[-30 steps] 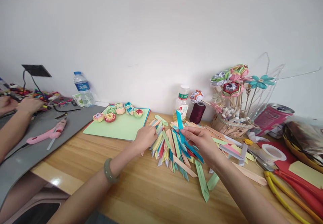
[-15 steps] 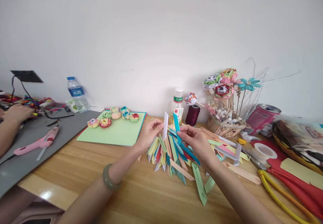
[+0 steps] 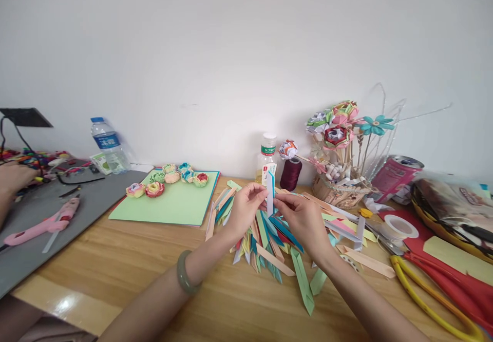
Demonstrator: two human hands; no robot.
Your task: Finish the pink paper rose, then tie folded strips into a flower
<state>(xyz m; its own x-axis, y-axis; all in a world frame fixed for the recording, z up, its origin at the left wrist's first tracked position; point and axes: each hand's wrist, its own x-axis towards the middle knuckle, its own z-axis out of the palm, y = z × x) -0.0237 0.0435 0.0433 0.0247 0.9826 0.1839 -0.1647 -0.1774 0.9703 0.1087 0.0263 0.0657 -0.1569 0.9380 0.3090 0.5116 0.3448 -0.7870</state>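
The left hand [image 3: 246, 209] pinches a white paper strip [image 3: 270, 195], the right hand [image 3: 303, 220] a blue paper strip [image 3: 273, 180], the two overlapping upright; at six o'clock from them lies a heap of folded strips [image 3: 262, 231].

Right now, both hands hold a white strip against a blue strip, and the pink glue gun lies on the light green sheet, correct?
No: the pink glue gun lies on the grey mat, not the light green sheet, as the head view shows. Left hand and right hand hold the white strip against the blue strip.
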